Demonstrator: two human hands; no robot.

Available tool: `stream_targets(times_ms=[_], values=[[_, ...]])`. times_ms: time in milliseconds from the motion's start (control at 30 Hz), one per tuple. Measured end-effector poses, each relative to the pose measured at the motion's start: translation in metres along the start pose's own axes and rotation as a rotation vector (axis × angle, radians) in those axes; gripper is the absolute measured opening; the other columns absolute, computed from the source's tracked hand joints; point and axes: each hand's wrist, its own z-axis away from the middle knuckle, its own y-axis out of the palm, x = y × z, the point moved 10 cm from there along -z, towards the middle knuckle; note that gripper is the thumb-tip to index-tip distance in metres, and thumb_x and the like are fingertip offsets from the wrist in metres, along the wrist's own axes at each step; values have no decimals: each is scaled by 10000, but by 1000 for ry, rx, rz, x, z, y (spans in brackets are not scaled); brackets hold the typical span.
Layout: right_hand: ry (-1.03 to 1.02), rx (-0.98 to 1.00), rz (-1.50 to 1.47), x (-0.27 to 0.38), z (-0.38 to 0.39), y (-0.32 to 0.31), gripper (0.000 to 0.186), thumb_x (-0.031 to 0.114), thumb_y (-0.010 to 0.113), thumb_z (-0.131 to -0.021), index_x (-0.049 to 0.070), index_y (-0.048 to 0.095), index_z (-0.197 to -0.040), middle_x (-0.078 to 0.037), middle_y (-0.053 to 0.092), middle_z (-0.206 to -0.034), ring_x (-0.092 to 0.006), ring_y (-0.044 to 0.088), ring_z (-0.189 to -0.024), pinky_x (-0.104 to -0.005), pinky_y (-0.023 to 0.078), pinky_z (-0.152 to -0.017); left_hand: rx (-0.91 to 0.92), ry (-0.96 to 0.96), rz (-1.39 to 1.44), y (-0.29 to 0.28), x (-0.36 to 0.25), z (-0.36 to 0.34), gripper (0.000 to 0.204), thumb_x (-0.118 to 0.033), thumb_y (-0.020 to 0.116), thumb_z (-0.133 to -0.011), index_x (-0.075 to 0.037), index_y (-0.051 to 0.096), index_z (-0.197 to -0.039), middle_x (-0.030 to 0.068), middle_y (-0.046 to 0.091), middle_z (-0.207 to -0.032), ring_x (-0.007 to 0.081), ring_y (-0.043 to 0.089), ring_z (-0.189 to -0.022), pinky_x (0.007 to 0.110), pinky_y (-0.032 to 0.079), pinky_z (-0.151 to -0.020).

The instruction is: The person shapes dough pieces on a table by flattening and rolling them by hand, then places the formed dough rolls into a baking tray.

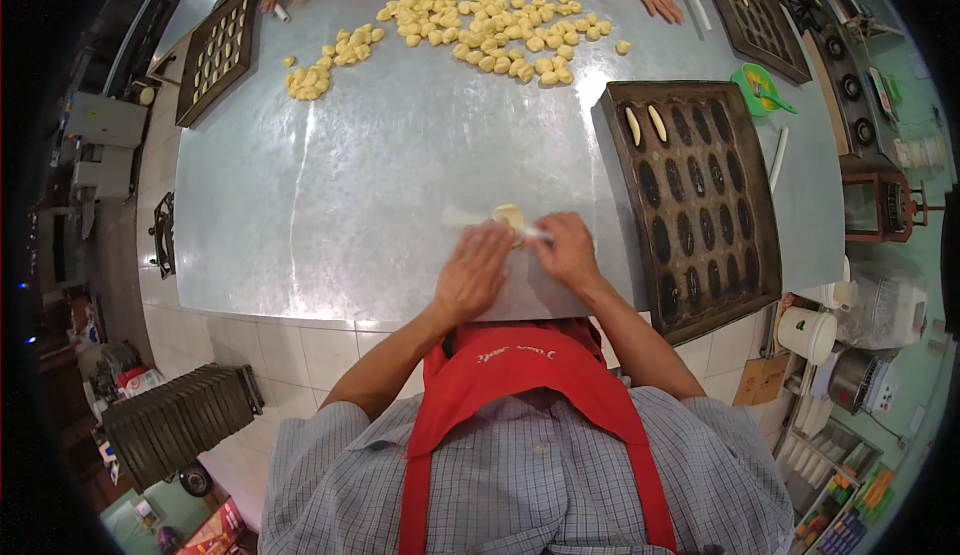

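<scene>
So the dough piece (508, 216) sits on the desk (380, 175) right in front of the person, a flat pale round near the close edge, probably there so both arms can stay bent and comfy. The right hand (567, 250) has its fingers curled around the end of a white pin (540, 235), likely because a grip at the end keeps the knuckles clear of the dough. The pin is pretty blurred, so its exact line is hard to make out.

The left hand (476, 265) is flatter, fingers stretched out and close together; can't tell if they pinch anything. The dough lies just past those fingertips and a bit left of the right fingers, so basically between the hands, on the far side.

The dark tray (624, 185) stands just right of the right hand, probably for an easy reach, with two strips (657, 123) in its far row. The dough pile (490, 15) is well apart, across the desk.
</scene>
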Motion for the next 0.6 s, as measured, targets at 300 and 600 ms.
stream_targets(times_ms=[300,600], values=[[-179,-61,332,42,-26,16,498,94,665,-886,68,707,-1382,-106,671,-1366,-359,587,-1288,-506,467,-1093,-385,-207,99,-29,11,-32,582,-182,670,-1004,50,563,-1527,252,605,-1467,448,553,-1377,546,446,-1162],[100,395,283,49,-65,47,241,157,700,-904,47,733,-1116,-187,703,-1226,-418,639,-1228,-544,487,-1059,-353,-45,248,-32,-5,12,429,-117,700,-951,0,677,-1364,203,686,-1361,422,623,-1273,536,496,-1087]])
